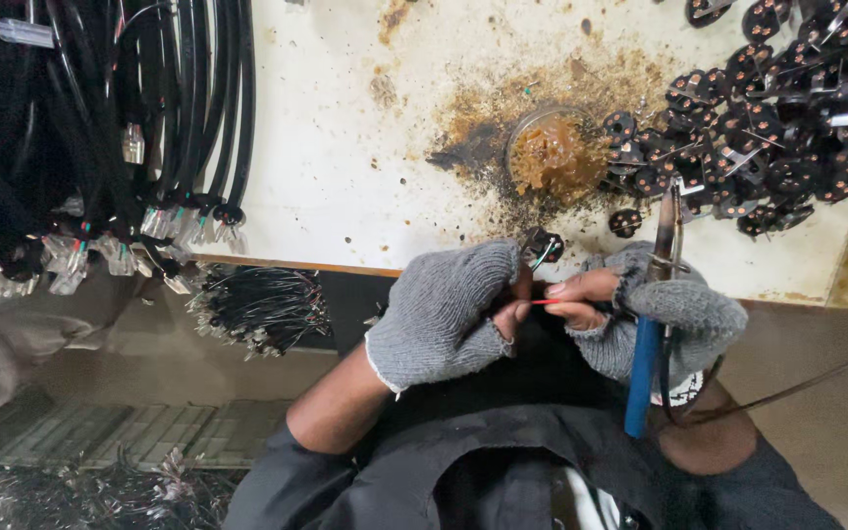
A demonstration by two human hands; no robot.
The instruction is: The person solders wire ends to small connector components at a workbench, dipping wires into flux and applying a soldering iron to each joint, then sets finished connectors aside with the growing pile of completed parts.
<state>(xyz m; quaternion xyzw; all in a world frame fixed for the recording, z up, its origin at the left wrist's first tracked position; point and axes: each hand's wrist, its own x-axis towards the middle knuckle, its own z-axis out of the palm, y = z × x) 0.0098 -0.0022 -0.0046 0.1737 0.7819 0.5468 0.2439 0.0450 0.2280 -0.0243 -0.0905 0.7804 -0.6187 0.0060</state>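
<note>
My left hand [449, 309], in a grey fingerless knit glove, pinches a small black round part [543, 245] with thin leads at the table's front edge. My right hand [655, 314], gloved the same way, grips a blue-handled soldering iron [648, 339] with its metal tip pointing up towards the table. Its thumb and forefinger also pinch a thin red wire [545, 301] between the two hands. The hands touch each other just below the small part.
A round tin of brown flux paste [554, 152] sits in a dirty stain on the white table [345, 147]. A heap of black round parts [787, 118] fills the right. Bundles of black cables [100, 128] hang at left, loose wire ends [262, 304] below.
</note>
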